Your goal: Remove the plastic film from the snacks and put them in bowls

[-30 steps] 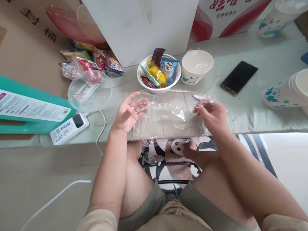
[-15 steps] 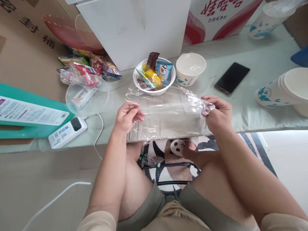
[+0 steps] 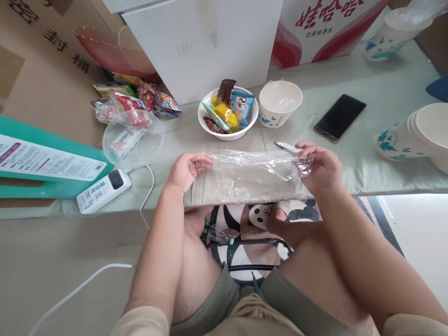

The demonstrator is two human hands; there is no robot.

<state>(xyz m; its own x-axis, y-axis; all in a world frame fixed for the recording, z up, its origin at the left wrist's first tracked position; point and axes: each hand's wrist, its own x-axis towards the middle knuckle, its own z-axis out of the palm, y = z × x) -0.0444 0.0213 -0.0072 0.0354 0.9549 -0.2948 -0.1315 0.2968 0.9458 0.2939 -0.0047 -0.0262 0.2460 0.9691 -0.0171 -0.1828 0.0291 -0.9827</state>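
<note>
A clear plastic bag (image 3: 250, 170) is stretched sideways between my two hands, low over the front of the table. My left hand (image 3: 189, 170) has its fingers curled on the bag's left end. In my right hand (image 3: 324, 168) the other end is bunched up between thumb and fingers. Just past my right fingertips lies a slim silver-and-white tool (image 3: 287, 147), partly hidden by the hand; its kind is unclear. Beyond the bag stands a white bowl (image 3: 227, 136) filled with wrapped snacks (image 3: 227, 114). A paper cup (image 3: 280, 105) is right of the bowl.
A phone (image 3: 340, 116) and stacked paper cups (image 3: 409, 135) are on the right. Snack packets (image 3: 136, 100), a clear round lid (image 3: 154, 140), a power strip (image 3: 104, 190) and a green container (image 3: 45, 158) stand left. Boxes line the back. The table's front edge is near my knees.
The bag's far edge has come down off the bowl's front towards me, and the film now lies flatter between my hands. The slim tool by my right hand has come into clear view.
</note>
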